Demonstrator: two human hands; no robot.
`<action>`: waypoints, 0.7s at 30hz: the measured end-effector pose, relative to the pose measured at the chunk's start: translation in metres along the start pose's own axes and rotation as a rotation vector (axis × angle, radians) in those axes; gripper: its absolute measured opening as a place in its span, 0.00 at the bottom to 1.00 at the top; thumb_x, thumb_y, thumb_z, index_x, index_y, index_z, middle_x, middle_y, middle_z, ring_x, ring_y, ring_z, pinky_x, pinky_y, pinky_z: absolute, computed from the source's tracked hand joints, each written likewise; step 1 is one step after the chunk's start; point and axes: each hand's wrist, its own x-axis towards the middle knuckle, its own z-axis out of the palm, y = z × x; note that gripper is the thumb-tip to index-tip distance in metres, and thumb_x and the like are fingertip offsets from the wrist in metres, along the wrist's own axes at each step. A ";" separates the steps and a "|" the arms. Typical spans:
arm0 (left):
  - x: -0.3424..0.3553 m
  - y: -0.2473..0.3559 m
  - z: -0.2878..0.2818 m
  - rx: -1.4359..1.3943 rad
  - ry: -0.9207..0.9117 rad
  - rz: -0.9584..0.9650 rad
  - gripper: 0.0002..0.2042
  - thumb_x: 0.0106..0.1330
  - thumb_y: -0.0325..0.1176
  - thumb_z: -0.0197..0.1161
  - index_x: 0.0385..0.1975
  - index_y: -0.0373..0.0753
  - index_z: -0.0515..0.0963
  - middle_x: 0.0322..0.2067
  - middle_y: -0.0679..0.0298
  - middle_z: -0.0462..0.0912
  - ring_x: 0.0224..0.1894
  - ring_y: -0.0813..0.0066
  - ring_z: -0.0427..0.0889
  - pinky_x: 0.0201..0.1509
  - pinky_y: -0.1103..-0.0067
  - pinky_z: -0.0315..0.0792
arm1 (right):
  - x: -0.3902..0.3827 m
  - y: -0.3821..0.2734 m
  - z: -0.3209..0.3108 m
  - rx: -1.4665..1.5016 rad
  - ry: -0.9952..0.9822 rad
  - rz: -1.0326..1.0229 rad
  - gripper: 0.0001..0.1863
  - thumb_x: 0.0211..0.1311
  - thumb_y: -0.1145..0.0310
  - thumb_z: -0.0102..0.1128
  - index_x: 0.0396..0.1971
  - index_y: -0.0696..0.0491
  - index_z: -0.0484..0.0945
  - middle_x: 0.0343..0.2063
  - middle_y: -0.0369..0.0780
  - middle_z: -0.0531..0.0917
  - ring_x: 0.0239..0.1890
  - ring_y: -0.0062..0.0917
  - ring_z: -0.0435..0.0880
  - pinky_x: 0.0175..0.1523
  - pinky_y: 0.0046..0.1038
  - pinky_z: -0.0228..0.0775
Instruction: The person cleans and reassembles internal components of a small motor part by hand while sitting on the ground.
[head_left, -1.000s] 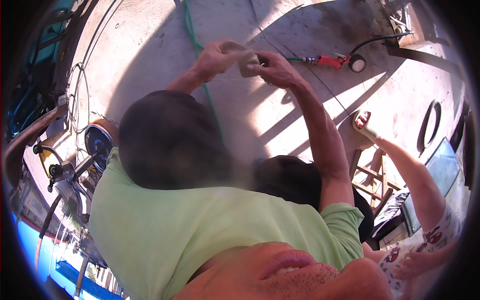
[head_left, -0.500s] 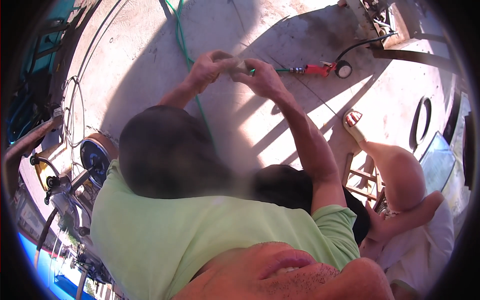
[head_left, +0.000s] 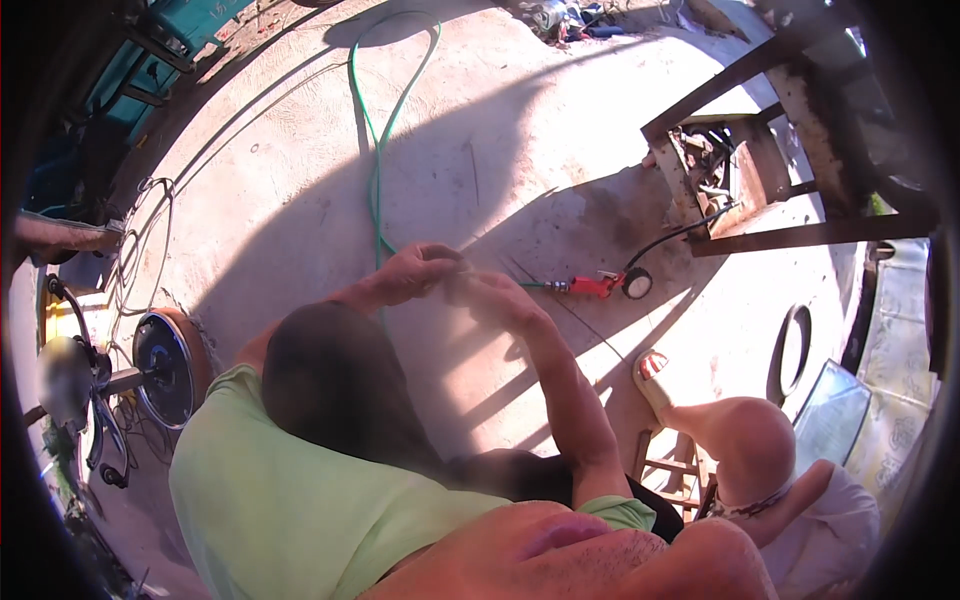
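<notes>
My left hand and my right hand meet over the concrete floor, beyond my dark-clad knees. Thumb and fingers of the left hand are pinched together. My right hand's fingers are bent in toward the left fingertips and slightly blurred. Anything between the fingertips is too small to make out. Just right of my right hand, a red tyre inflator gun with a round gauge lies on the floor. A green air hose loops on the far floor and passes behind my hands; green hose also shows at the inflator's fitting.
A rusty metal frame with a box of small parts stands at far right. A person's bent leg is close on my right, near a tyre and a glass pane. At left lies a tipped wheeled stool.
The view has shifted, showing more of the far floor and metal frame. My hands remain together at the fingertips, now lower in view. The inflator still lies on the floor.
</notes>
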 end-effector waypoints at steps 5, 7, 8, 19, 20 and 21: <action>0.007 -0.009 -0.012 -0.091 0.156 -0.008 0.18 0.76 0.45 0.61 0.51 0.34 0.80 0.17 0.74 0.68 0.13 0.85 0.61 0.15 0.83 0.53 | -0.005 -0.018 -0.018 0.058 0.187 0.002 0.18 0.74 0.52 0.61 0.51 0.51 0.78 0.15 0.29 0.70 0.11 0.14 0.65 0.15 0.21 0.53; 0.009 -0.017 -0.024 -0.124 0.199 -0.059 0.18 0.78 0.45 0.58 0.49 0.33 0.80 0.15 0.73 0.65 0.12 0.83 0.62 0.14 0.80 0.53 | -0.008 -0.023 -0.049 0.125 0.298 -0.023 0.17 0.74 0.55 0.60 0.52 0.51 0.80 0.16 0.30 0.71 0.11 0.15 0.65 0.15 0.22 0.53; 0.007 -0.024 -0.034 -0.142 0.216 -0.072 0.19 0.78 0.46 0.58 0.49 0.34 0.80 0.14 0.73 0.64 0.12 0.83 0.62 0.14 0.80 0.54 | -0.009 -0.034 -0.058 0.164 0.399 -0.076 0.17 0.73 0.54 0.61 0.51 0.51 0.81 0.17 0.30 0.72 0.12 0.16 0.66 0.16 0.22 0.55; 0.011 -0.050 -0.042 -0.362 0.151 -0.312 0.22 0.80 0.53 0.51 0.42 0.38 0.79 0.14 0.72 0.63 0.13 0.80 0.60 0.15 0.80 0.55 | -0.099 -0.214 -0.293 0.377 0.863 -0.539 0.15 0.71 0.54 0.60 0.46 0.49 0.82 0.28 0.33 0.83 0.23 0.17 0.77 0.26 0.21 0.72; 0.015 -0.049 -0.041 -0.385 0.138 -0.301 0.22 0.80 0.53 0.52 0.41 0.38 0.79 0.14 0.71 0.64 0.13 0.80 0.60 0.15 0.80 0.54 | -0.103 -0.217 -0.299 0.398 0.894 -0.521 0.16 0.72 0.53 0.58 0.47 0.50 0.82 0.28 0.34 0.83 0.23 0.18 0.78 0.27 0.23 0.73; 0.012 -0.048 -0.045 -0.409 0.155 -0.295 0.21 0.80 0.53 0.52 0.41 0.38 0.79 0.14 0.71 0.65 0.13 0.80 0.60 0.15 0.80 0.54 | -0.090 -0.208 -0.286 0.459 0.798 -0.500 0.18 0.72 0.52 0.57 0.48 0.50 0.82 0.28 0.34 0.83 0.24 0.20 0.79 0.29 0.25 0.74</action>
